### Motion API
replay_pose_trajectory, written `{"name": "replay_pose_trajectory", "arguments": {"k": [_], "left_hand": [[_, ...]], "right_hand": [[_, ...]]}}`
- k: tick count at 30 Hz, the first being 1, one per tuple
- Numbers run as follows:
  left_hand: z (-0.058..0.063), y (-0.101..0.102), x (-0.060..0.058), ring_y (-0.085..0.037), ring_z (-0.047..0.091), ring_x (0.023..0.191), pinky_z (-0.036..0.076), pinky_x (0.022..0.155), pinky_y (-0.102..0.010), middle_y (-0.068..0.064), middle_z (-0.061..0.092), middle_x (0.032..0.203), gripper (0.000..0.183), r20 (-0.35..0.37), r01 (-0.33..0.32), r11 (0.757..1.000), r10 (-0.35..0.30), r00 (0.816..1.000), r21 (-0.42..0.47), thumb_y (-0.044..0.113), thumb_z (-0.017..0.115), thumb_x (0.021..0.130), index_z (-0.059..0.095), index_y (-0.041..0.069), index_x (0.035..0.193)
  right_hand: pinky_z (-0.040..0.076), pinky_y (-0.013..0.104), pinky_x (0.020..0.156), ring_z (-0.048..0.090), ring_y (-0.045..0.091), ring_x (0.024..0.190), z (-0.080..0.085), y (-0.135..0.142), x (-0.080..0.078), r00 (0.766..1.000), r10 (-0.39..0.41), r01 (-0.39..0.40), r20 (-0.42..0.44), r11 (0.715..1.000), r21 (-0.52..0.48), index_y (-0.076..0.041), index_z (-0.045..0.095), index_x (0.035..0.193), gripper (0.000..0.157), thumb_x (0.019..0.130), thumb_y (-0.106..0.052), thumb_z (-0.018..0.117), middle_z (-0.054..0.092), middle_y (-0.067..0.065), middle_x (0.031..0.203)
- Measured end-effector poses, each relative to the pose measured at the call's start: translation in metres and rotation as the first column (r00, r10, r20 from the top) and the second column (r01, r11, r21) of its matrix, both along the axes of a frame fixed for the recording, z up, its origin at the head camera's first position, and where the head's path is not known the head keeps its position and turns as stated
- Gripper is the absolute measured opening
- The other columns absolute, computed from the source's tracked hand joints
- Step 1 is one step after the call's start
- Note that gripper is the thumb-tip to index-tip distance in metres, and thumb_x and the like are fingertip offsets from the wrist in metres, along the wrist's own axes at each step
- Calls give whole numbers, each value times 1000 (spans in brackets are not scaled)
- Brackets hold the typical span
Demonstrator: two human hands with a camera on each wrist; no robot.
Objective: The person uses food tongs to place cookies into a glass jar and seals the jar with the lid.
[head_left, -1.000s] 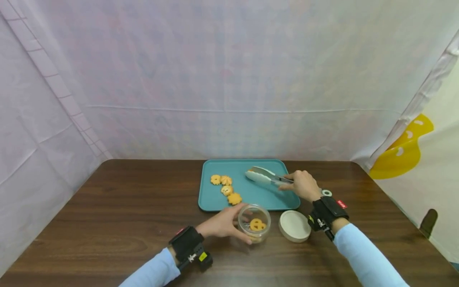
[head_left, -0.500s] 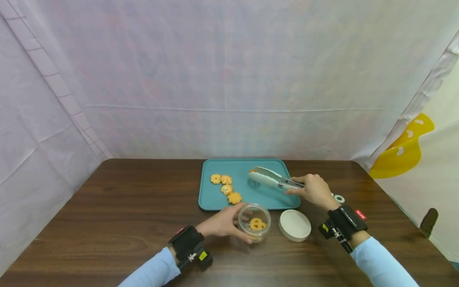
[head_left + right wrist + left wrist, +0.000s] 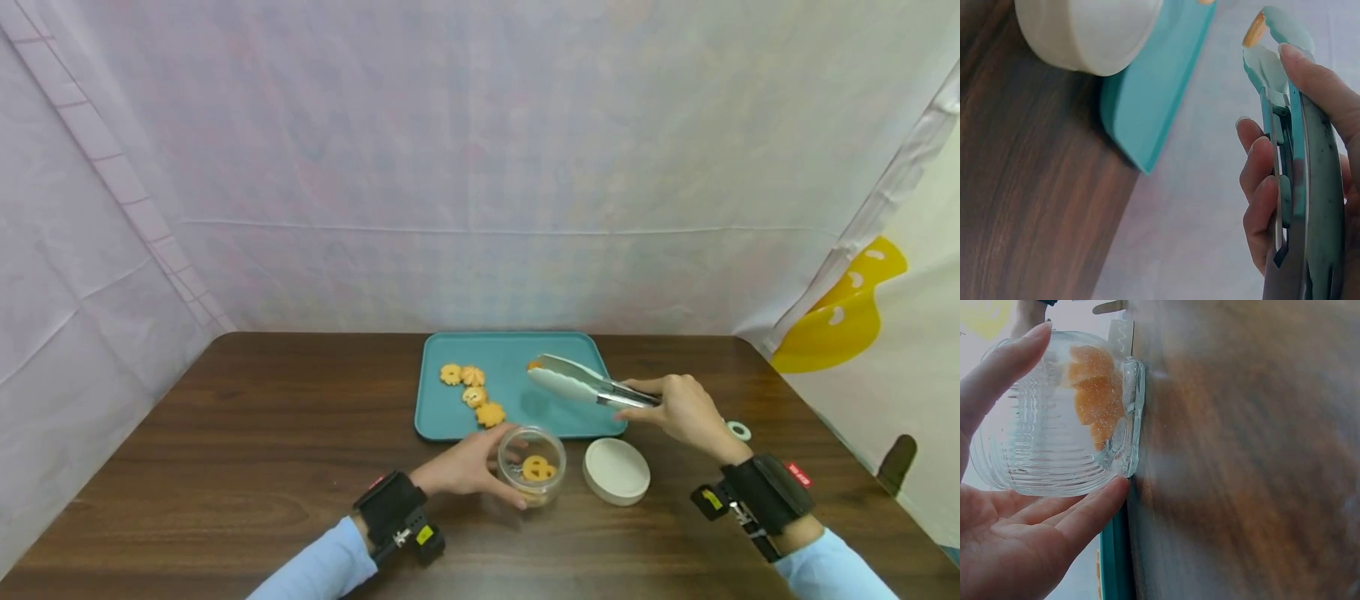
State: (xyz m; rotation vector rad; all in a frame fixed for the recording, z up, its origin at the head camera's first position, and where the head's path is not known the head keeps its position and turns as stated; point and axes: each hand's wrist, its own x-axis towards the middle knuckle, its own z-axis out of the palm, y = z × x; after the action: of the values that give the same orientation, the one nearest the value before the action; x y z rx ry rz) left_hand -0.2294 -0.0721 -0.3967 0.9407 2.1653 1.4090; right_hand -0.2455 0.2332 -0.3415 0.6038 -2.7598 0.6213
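My left hand (image 3: 472,467) grips a clear jar (image 3: 532,496) standing on the table, thumb on one side and fingers on the other. Inside it lie several cookies (image 3: 1094,394), a pretzel-shaped one on top. My right hand (image 3: 684,410) holds metal tongs (image 3: 581,382) with pale teal tips above the tray. Pinched between the tips is a cookie (image 3: 1255,30), only its edge showing. Several more cookies (image 3: 474,397) lie on the left half of the teal tray (image 3: 517,343).
A white round lid (image 3: 617,472) lies on the wooden table (image 3: 300,433), right of the jar and in front of the tray. A pale curtain (image 3: 465,167) hangs behind the table. The tongs' white end ring (image 3: 738,430) shows past my right wrist.
My right hand has moved right and toward me, bringing the tongs with the pinched cookie along over the tray. My left hand and the jar have stayed in place.
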Motion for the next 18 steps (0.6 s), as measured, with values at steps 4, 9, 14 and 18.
{"name": "replay_pose_trajectory", "arguments": {"k": [4,9,14,18], "left_hand": [[0,0,0,-25,44,118,44,90,-23,-10,46,129,76,-6,-1,1000,1,1000,-5,13,77,68,37,14,132],[0,0,1,-26,44,118,44,90,-24,-11,46,129,76,-8,5,1000,-5,1000,-1,13,77,68,36,13,133],[0,1,1,-27,45,117,44,90,-24,-14,45,129,77,-6,5,1000,-5,1000,1,12,77,68,36,10,133],[1,1,1,-27,47,115,44,90,-22,-14,45,129,76,12,-4,1000,4,1000,0,10,77,68,36,10,133]], "right_hand": [[19,16,38,19,1,40,5,2,10,1000,13,-13,-16,1000,-1,-6,66,107,53,67,-39,74,56,-3,56],[15,15,39,11,1,42,10,4,22,999,34,-35,-32,999,-22,-5,66,106,53,66,-37,75,53,-5,53],[19,14,40,20,-1,43,12,6,32,996,59,-62,-62,997,-46,-7,68,104,49,64,-35,76,64,-1,66],[23,14,40,25,-3,44,13,8,40,990,108,-114,-89,992,-62,-6,68,103,46,65,-31,76,69,7,81]]}}
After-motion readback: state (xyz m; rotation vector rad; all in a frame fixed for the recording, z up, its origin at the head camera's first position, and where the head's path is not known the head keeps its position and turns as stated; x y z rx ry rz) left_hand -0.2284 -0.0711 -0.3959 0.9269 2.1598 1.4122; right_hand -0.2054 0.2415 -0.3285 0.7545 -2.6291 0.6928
